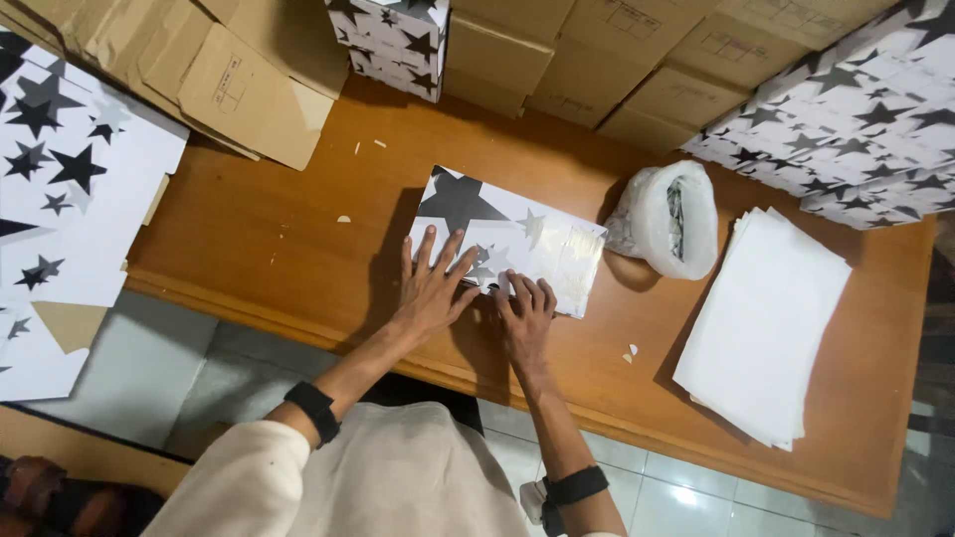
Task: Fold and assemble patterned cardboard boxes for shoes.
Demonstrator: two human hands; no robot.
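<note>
A box wrapped in white paper with black and grey stars (512, 239) lies in the middle of the wooden table (288, 249). My left hand (433, 283) presses flat on its near left end, fingers spread. My right hand (524, 316) rests beside it on the box's near edge, fingertips on the paper. Neither hand grips anything. A shiny strip of clear tape shows on the box's right end.
A clear plastic bag of small items (667, 219) sits right of the box. A stack of white sheets (761, 323) lies at the right. Star-wrapped boxes (846, 119) and brown cartons (229, 70) line the back. Star-printed sheets (60, 199) lie at left.
</note>
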